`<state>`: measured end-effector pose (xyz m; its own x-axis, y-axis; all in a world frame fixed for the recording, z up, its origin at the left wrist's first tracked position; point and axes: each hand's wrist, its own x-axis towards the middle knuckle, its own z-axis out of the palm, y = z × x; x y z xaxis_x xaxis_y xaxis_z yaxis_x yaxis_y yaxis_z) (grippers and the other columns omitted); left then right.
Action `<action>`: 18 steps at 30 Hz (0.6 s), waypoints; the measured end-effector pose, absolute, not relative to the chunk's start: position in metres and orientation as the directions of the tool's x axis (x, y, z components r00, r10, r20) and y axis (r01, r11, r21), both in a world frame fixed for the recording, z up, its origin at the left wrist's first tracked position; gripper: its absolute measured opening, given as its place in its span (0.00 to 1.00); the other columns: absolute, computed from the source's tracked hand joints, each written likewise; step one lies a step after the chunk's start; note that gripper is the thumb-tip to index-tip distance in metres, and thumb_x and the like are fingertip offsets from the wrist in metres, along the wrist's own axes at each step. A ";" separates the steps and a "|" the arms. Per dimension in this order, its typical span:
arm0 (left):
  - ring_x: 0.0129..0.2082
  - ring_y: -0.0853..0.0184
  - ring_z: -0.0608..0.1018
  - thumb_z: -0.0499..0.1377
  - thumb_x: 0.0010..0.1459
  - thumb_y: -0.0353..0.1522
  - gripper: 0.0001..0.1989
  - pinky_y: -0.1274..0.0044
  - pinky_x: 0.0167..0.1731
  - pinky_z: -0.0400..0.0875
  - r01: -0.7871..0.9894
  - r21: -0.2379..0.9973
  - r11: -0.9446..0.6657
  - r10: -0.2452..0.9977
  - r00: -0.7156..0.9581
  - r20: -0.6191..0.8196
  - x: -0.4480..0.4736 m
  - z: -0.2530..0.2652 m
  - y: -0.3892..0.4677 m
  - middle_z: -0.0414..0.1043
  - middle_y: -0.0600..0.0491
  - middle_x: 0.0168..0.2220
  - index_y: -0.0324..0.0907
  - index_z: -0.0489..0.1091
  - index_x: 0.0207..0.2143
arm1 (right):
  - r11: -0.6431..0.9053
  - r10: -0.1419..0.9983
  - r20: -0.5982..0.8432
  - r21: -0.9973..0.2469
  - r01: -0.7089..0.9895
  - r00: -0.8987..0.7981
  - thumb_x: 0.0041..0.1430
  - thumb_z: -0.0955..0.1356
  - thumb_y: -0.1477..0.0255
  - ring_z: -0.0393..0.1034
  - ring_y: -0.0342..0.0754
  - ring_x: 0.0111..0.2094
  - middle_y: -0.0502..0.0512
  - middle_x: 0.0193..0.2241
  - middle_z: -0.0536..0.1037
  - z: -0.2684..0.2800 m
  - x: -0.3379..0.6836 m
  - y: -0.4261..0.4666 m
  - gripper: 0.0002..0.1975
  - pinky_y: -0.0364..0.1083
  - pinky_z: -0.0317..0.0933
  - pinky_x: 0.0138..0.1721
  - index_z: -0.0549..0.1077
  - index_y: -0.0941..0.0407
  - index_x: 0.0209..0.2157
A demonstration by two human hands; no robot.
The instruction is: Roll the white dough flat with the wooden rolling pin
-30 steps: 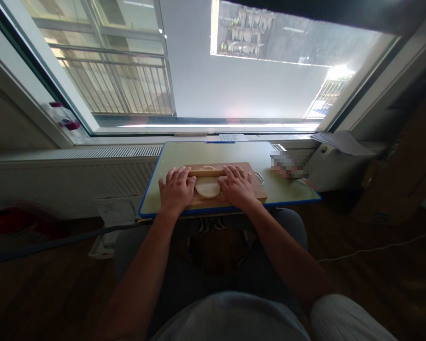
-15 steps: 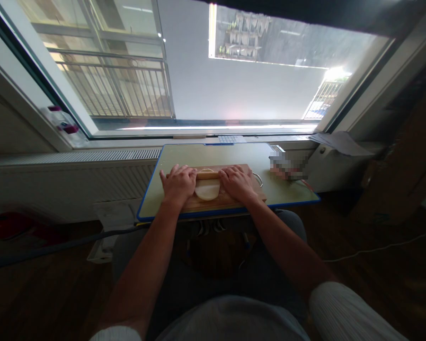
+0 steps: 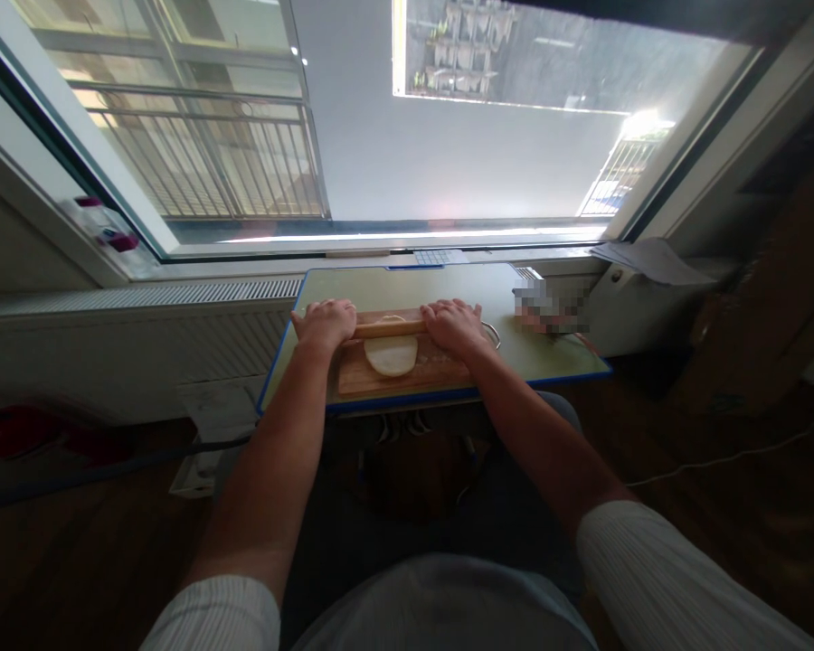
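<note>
A light wooden rolling pin (image 3: 389, 330) lies crosswise over a flat, pale round of dough (image 3: 391, 358). My left hand (image 3: 326, 323) is closed over the pin's left end, and my right hand (image 3: 456, 325) grips it toward the right. Beneath the dough is a wooden cutting board (image 3: 366, 383) with a metal ring handle (image 3: 492, 335) at its right side. Most of the dough shows on the near side of the pin; a thin strip shows beyond it. The pin's ends are mostly hidden under my hands.
The board rests on a small pale-green table (image 3: 549, 363) with a blue edge. A blurred-out item (image 3: 549, 306) lies at its right. Behind stand a radiator (image 3: 231, 294) and a window. A bottle (image 3: 108, 231) is on the sill at left, papers (image 3: 651, 259) at right.
Both hands have pushed the rolling pin a little farther away across the dough. My left hand has shifted left along it, and more dough shows on the near side. The view has tilted slightly.
</note>
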<state>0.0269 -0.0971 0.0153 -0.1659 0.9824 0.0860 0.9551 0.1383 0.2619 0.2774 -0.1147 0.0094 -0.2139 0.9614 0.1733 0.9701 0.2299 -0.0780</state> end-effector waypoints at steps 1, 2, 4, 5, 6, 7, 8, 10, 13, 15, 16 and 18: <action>0.67 0.41 0.71 0.45 0.70 0.38 0.26 0.33 0.68 0.49 0.956 0.263 0.134 0.982 -0.163 0.094 0.027 0.015 -0.099 0.73 0.45 0.68 0.53 0.80 0.58 | 0.235 0.959 0.183 -0.071 0.970 -0.219 0.80 0.55 0.62 0.66 0.65 0.63 0.60 0.61 0.79 0.009 0.278 -0.118 0.24 0.77 0.54 0.66 0.79 0.46 0.56; 0.67 0.42 0.71 0.44 0.71 0.38 0.27 0.33 0.68 0.49 0.956 0.264 0.129 0.981 -0.162 0.107 0.028 0.014 -0.102 0.73 0.46 0.68 0.53 0.80 0.58 | 0.228 0.958 0.191 -0.071 0.971 -0.211 0.80 0.54 0.61 0.66 0.64 0.63 0.59 0.61 0.79 0.009 0.278 -0.122 0.24 0.76 0.54 0.66 0.79 0.46 0.56; 0.67 0.44 0.71 0.44 0.71 0.38 0.27 0.34 0.69 0.48 0.957 0.266 0.118 0.977 -0.160 0.141 0.030 0.012 -0.108 0.73 0.47 0.68 0.53 0.79 0.58 | 0.192 0.963 0.208 -0.099 0.976 -0.168 0.80 0.53 0.60 0.65 0.64 0.64 0.59 0.61 0.79 0.009 0.279 -0.130 0.26 0.75 0.52 0.67 0.80 0.46 0.56; 0.67 0.44 0.71 0.44 0.71 0.38 0.26 0.35 0.69 0.48 0.958 0.264 0.112 0.975 -0.158 0.158 0.030 0.011 -0.111 0.74 0.47 0.68 0.53 0.79 0.58 | 0.174 0.965 0.218 -0.121 0.977 -0.145 0.81 0.53 0.59 0.64 0.63 0.64 0.58 0.62 0.78 0.009 0.278 -0.134 0.26 0.75 0.51 0.68 0.80 0.46 0.56; 0.67 0.45 0.71 0.44 0.72 0.38 0.26 0.35 0.69 0.48 0.959 0.262 0.104 0.972 -0.154 0.177 0.031 0.009 -0.115 0.74 0.48 0.68 0.54 0.80 0.58 | 0.165 0.965 0.229 -0.142 0.976 -0.129 0.81 0.53 0.58 0.63 0.63 0.65 0.58 0.62 0.78 0.008 0.278 -0.138 0.27 0.75 0.50 0.69 0.79 0.46 0.56; 0.67 0.45 0.71 0.44 0.72 0.38 0.26 0.35 0.69 0.48 0.961 0.261 0.094 0.969 -0.148 0.199 0.032 0.008 -0.119 0.74 0.48 0.67 0.54 0.80 0.57 | 0.164 0.963 0.242 -0.162 0.973 -0.122 0.81 0.53 0.58 0.62 0.63 0.66 0.57 0.63 0.77 0.007 0.278 -0.141 0.26 0.76 0.49 0.70 0.79 0.46 0.57; 0.66 0.46 0.71 0.44 0.72 0.39 0.26 0.35 0.69 0.47 0.962 0.260 0.081 0.964 -0.142 0.224 0.033 0.006 -0.124 0.75 0.48 0.67 0.54 0.81 0.56 | 0.169 0.959 0.256 -0.181 0.969 -0.120 0.81 0.53 0.58 0.61 0.63 0.67 0.57 0.64 0.77 0.006 0.278 -0.145 0.26 0.76 0.48 0.70 0.79 0.46 0.57; 0.65 0.45 0.72 0.43 0.73 0.39 0.26 0.34 0.69 0.47 0.964 0.259 0.055 0.951 -0.130 0.281 0.035 0.003 -0.134 0.77 0.47 0.65 0.53 0.81 0.54 | 0.178 0.953 0.282 -0.223 0.958 -0.112 0.81 0.53 0.59 0.59 0.63 0.69 0.57 0.66 0.75 0.003 0.278 -0.150 0.25 0.77 0.46 0.71 0.78 0.47 0.58; 0.65 0.45 0.71 0.43 0.73 0.40 0.26 0.34 0.70 0.45 0.964 0.266 0.022 0.933 -0.115 0.340 0.039 0.001 -0.148 0.79 0.45 0.62 0.52 0.82 0.52 | 0.155 0.956 0.284 -0.298 0.942 -0.067 0.80 0.55 0.59 0.55 0.64 0.73 0.58 0.69 0.72 -0.001 0.277 -0.155 0.25 0.78 0.42 0.72 0.76 0.48 0.63; 0.67 0.46 0.70 0.44 0.74 0.41 0.26 0.36 0.71 0.44 0.962 0.274 0.008 0.928 -0.110 0.356 0.041 0.000 -0.157 0.78 0.45 0.63 0.51 0.82 0.53 | 0.126 0.962 0.271 -0.340 0.932 -0.032 0.80 0.55 0.58 0.54 0.63 0.74 0.57 0.71 0.69 -0.002 0.276 -0.158 0.26 0.77 0.41 0.74 0.73 0.49 0.66; 0.67 0.47 0.70 0.44 0.74 0.41 0.26 0.37 0.72 0.43 0.960 0.279 0.003 0.927 -0.107 0.359 0.043 -0.001 -0.162 0.77 0.46 0.65 0.52 0.81 0.54 | 0.110 0.965 0.262 -0.357 0.928 -0.014 0.80 0.55 0.58 0.53 0.62 0.75 0.57 0.72 0.68 -0.003 0.275 -0.161 0.26 0.76 0.40 0.74 0.72 0.49 0.67; 0.69 0.49 0.69 0.43 0.75 0.42 0.26 0.38 0.72 0.43 0.957 0.291 -0.004 0.926 -0.106 0.362 0.045 -0.003 -0.171 0.75 0.48 0.67 0.53 0.80 0.56 | 0.084 0.968 0.249 -0.377 0.922 0.013 0.80 0.55 0.57 0.52 0.62 0.75 0.56 0.74 0.66 -0.003 0.274 -0.166 0.27 0.75 0.41 0.75 0.71 0.49 0.69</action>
<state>0.0447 -0.1712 -0.0025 -0.1063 0.9259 0.3624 0.9568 -0.0040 0.2908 0.2736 -0.1662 -0.0033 0.0131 0.9684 0.2491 0.9223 0.0845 -0.3770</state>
